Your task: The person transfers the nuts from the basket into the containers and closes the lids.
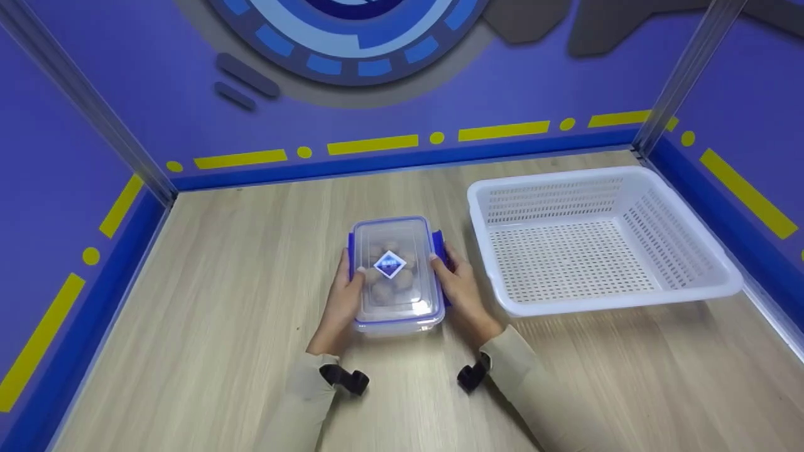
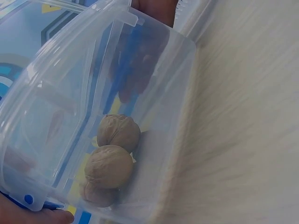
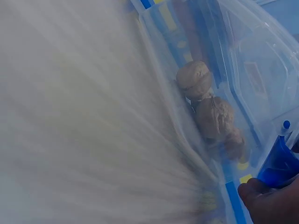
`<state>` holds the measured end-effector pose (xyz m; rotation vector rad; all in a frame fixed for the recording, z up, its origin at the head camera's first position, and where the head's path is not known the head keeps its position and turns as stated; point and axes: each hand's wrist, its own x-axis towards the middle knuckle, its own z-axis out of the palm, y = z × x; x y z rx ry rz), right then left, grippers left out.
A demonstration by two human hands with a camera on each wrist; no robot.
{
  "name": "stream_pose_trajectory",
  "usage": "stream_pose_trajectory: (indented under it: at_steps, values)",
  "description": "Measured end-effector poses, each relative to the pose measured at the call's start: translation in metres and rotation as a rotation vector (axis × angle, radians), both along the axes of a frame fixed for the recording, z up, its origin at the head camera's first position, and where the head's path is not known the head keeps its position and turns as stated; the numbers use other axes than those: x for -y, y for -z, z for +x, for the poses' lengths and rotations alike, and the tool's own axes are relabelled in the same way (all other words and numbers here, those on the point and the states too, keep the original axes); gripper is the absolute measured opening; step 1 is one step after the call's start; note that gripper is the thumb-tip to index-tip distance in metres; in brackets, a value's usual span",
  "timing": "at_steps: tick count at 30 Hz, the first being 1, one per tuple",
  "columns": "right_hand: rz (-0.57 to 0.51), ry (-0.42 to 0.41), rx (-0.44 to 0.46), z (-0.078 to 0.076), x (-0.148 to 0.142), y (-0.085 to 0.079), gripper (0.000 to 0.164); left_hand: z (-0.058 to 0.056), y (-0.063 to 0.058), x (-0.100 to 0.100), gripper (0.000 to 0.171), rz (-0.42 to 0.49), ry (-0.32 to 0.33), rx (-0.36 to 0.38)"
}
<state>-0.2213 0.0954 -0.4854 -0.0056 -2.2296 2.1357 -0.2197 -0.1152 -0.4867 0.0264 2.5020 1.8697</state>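
A clear plastic food container with a blue-edged lid and a diamond label is between both hands. Inside lie several walnuts, also visible through the wall in the right wrist view. My left hand grips the left side, its thumb over the lid's edge. On the opposite side my right hand grips the container, thumb at the lid's edge beside a blue latch. That latch sticks out from the wall in the right wrist view. Whether the container touches the table is unclear.
A white perforated plastic basket stands on the wooden table to the right of the container. Blue panels with yellow marks enclose the table at the back and sides. Each wrist wears a black strap.
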Motion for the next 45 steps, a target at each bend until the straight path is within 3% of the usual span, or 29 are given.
stream_pose_trajectory:
  at_steps: [4, 13, 20, 26, 31, 45]
  values:
    - [0.038, 0.0, -0.018, 0.005, 0.0, -0.014, 0.06, 0.001, 0.001, -0.001, 0.064, -0.004, -0.002, 0.008]
    - [0.088, -0.029, -0.028, -0.009, 0.002, 0.005, 0.06, 0.002, 0.0, -0.002, 0.064, -0.018, -0.013, 0.032]
    - [0.147, -0.019, 0.031, -0.009, 0.009, 0.003, 0.062, 0.002, 0.0, -0.001, 0.064, -0.016, -0.006, 0.044]
    - [0.183, -0.026, 0.04, -0.009, 0.015, 0.0, 0.06, 0.001, -0.001, 0.0, 0.064, 0.002, -0.003, 0.0]
    - [0.162, -0.02, 0.049, -0.007, 0.015, 0.0, 0.06, 0.001, -0.001, -0.002, 0.064, -0.003, -0.008, -0.001]
    - [0.23, -0.02, -0.01, -0.008, 0.017, 0.0, 0.058, 0.001, -0.004, -0.002, 0.063, -0.076, 0.004, -0.014]
